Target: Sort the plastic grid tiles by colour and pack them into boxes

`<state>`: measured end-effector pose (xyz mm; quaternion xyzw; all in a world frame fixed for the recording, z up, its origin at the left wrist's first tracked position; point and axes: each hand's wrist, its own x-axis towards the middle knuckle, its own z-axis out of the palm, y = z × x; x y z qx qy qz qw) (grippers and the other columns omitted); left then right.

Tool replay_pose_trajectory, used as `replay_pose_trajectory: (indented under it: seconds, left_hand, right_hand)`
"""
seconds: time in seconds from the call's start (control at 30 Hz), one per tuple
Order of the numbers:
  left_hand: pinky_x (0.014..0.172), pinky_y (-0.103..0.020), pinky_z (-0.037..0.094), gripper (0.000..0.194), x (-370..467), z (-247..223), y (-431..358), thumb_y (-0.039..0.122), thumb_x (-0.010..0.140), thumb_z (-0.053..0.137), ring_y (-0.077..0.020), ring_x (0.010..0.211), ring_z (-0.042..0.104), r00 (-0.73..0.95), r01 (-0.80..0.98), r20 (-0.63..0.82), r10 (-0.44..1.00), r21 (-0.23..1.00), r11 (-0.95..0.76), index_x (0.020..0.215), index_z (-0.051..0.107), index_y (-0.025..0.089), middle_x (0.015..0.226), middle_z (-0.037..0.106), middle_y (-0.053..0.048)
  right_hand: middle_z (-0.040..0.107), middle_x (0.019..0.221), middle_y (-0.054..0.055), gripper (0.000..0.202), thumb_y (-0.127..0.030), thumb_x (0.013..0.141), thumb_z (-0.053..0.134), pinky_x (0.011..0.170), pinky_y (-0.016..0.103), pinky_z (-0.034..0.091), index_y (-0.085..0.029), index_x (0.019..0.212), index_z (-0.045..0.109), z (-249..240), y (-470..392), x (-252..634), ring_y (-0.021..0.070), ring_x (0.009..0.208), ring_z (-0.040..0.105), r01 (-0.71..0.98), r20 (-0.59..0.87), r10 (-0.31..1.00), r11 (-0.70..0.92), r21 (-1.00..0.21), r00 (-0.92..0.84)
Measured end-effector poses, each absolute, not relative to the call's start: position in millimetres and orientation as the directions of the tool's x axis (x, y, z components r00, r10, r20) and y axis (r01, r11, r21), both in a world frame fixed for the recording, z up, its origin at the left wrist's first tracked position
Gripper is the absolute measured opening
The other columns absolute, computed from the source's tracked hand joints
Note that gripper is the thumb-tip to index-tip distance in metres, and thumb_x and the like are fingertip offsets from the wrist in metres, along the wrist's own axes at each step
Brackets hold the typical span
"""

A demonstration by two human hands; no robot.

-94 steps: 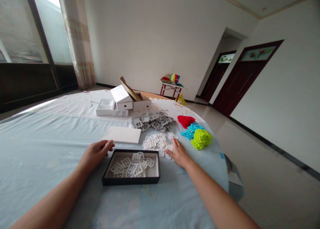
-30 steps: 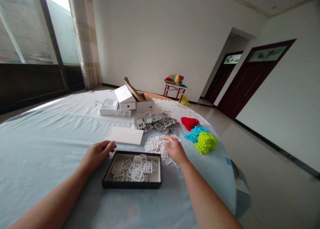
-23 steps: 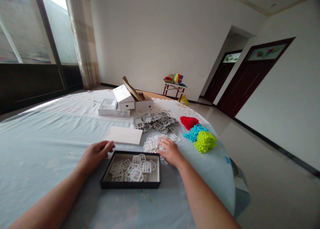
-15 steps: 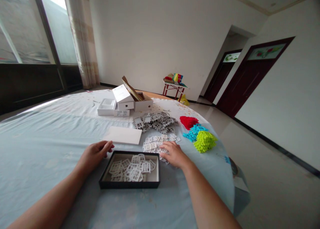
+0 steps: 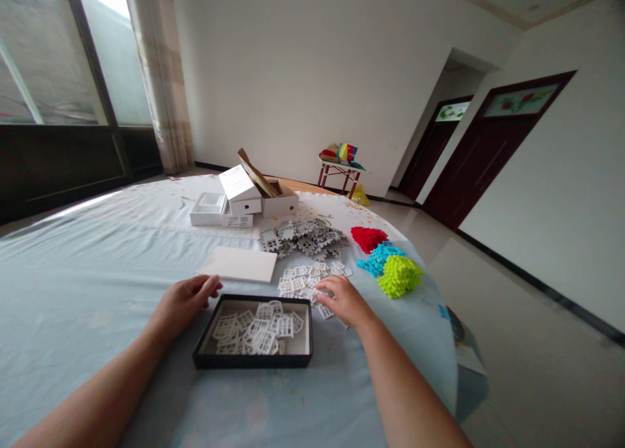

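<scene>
My left hand (image 5: 188,299) rests on the cloth beside the left rear corner of a shallow black-rimmed box (image 5: 252,362). Its fingers are curled in, and nothing shows in them. Inside the box lie several white toy window pieces (image 5: 263,338), loosely heaped. Beyond the box's right rear corner, my right hand (image 5: 344,299) hovers low at the near right side of a pile of similar white window pieces (image 5: 293,284). Thumb and forefinger are apart there, with pieces just under and beside the fingertips.
A flat white lid (image 5: 241,264) lies behind the box. Grey lattice pieces (image 5: 305,238) are heaped further back, near white cartons (image 5: 239,191). To the right sit red (image 5: 368,239), blue (image 5: 381,260) and lime-green (image 5: 400,277) piles of small pieces, close to the table's curved edge.
My right hand has shifted slightly to the right and drawn its fingers in a little, uncovering more white pieces beneath. My left hand and the box have stayed in place.
</scene>
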<state>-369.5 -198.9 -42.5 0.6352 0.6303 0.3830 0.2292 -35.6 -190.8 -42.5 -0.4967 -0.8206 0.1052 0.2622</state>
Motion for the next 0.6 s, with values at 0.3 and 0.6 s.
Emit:
replay_pose_trajectory:
  seconds: [0.3,0.6]
  left_hand:
    - [0.051,-0.023,0.044,0.044,-369.6,-44.6,-197.3,0.058,0.071,0.043,-0.0140,0.047,0.055,-0.094,0.614,0.201,0.975,0.783,-0.102,0.067,0.064,0.020,0.055,0.063,0.001]
    - [0.052,-0.023,0.043,0.045,-370.2,-46.8,-196.1,0.057,0.073,0.042,-0.0137,0.049,0.055,-0.071,0.601,0.195,0.978,0.791,-0.114,0.069,0.064,0.018,0.057,0.063,0.000]
  right_hand:
    - [0.066,0.098,0.010,0.025,-0.019,0.082,0.047,0.085,0.033,0.043,-0.016,0.100,0.064,-49.6,-179.9,-25.7,0.0208,0.094,0.058,0.792,0.429,0.880,0.406,-0.457,-0.204]
    - [0.068,0.088,0.007,0.034,-0.041,0.081,0.051,0.064,0.027,0.050,-0.016,0.102,0.063,-18.5,-202.9,-47.5,0.0155,0.070,0.060,0.475,0.466,0.884,0.395,-0.786,0.036]
